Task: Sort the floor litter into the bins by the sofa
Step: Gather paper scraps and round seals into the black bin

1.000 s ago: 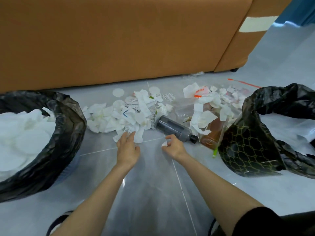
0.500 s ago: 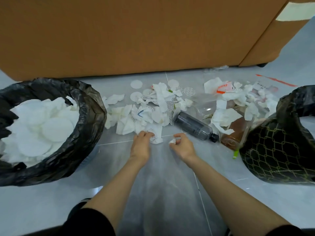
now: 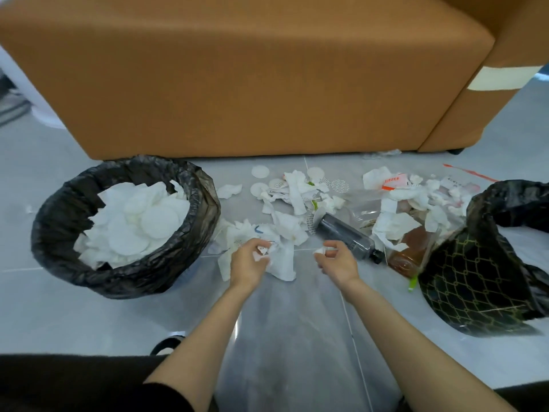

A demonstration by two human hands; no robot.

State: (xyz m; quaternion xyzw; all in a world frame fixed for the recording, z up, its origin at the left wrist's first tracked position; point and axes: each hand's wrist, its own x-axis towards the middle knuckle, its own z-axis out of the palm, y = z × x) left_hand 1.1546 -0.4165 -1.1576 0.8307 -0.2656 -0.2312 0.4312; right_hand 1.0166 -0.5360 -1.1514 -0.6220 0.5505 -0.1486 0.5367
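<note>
**Desk:** Where are the person's hands?

**Photographer:** Both reach over the grey tiled floor (image 3: 297,337) at the near edge of the litter pile (image 3: 294,200), in front of the orange sofa (image 3: 237,69). The left hand (image 3: 248,264) curls its fingers round a crumpled wad of white tissue (image 3: 263,251), above a larger sheet lying on the tiles. Whether the wad and the sheet are joined cannot be told. The right hand (image 3: 338,261) pinches a small white scrap (image 3: 320,251) between thumb and fingertips, with the other fingers loosely bent.

**Desk:** And the bins?

**Photographer:** One stands on each side. The left bin (image 3: 59,233), lined with a black bag, is heaped with white tissue and round cotton pads (image 3: 154,221) and stands near the left hand. The right bin (image 3: 475,281), black with a gold lattice pattern, stands at the far right, apart from both hands.

**Desk:** What lies between them?

**Photographer:** Torn tissue, round pads and printed scraps are spread across the tiles. A dark bottle (image 3: 344,236) lies on its side just beyond the right hand, its cap pointing toward the right bin. A brown bottle (image 3: 410,254) lies beside it, partly under tissue and close against the right bin's wall. A clear plastic bag (image 3: 364,205) lies behind the two bottles.
</note>
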